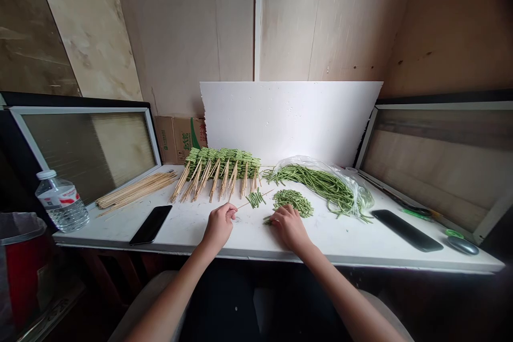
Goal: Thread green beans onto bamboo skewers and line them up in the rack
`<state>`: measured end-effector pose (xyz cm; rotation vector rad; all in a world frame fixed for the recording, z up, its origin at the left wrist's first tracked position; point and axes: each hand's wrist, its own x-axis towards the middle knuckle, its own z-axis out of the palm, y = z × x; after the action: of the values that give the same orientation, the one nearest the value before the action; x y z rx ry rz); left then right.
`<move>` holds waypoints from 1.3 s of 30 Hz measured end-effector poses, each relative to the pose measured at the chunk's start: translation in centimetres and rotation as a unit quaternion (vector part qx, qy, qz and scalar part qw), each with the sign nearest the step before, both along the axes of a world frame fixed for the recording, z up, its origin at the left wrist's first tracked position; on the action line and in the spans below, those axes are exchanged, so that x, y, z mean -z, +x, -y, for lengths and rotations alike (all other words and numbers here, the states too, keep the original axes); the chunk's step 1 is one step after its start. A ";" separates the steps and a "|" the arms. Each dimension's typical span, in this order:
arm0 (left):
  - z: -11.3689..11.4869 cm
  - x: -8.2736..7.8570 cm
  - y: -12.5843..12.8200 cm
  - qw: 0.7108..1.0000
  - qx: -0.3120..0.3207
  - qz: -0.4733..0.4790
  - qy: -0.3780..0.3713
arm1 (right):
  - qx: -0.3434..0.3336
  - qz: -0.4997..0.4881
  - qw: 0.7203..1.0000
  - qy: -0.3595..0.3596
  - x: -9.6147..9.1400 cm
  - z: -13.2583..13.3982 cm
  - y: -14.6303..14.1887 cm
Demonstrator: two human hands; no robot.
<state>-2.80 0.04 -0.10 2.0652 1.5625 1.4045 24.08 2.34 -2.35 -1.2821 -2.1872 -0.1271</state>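
My left hand (220,224) is closed around the end of a bamboo skewer (242,206). Several short green bean pieces (255,199) are threaded side by side near the skewer's far end. My right hand (289,226) reaches down at the near edge of a pile of cut green beans (294,200). Its fingers point down among the pieces, and the fingertips are hidden, so I cannot tell whether they grip one. Behind my left hand, finished bean skewers (224,160) lie stacked with their bare sticks pointing towards me.
Loose skewers (134,191) lie at the left, near a water bottle (62,203) and a phone (151,225). Long green beans (316,181) spill from a plastic bag (363,195). A black slab-like object (406,230) and a mouse (463,245) sit at the right. A white board (288,120) stands behind.
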 end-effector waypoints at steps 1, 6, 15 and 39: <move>0.0 0.0 0.0 1.000 0.000 -0.002 0.000 | -0.008 -0.018 1.000 -0.002 -0.1 0.1 -0.1; -0.3 0.1 -0.3 1.000 0.000 -0.008 0.004 | -0.066 -0.242 0.964 -0.089 -1.3 0.1 0.3; -1.5 -0.5 -0.3 1.000 0.001 -0.003 0.021 | -0.083 -0.537 0.805 -0.238 -3.4 -1.7 1.3; -3.4 -1.2 1.6 0.998 0.048 -0.010 0.027 | -0.150 -0.699 0.640 -0.281 -4.4 -4.4 1.1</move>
<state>-1.16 3.41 1.14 2.1611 1.4284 1.4109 25.19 6.69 2.02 -0.6899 -0.9242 1.3293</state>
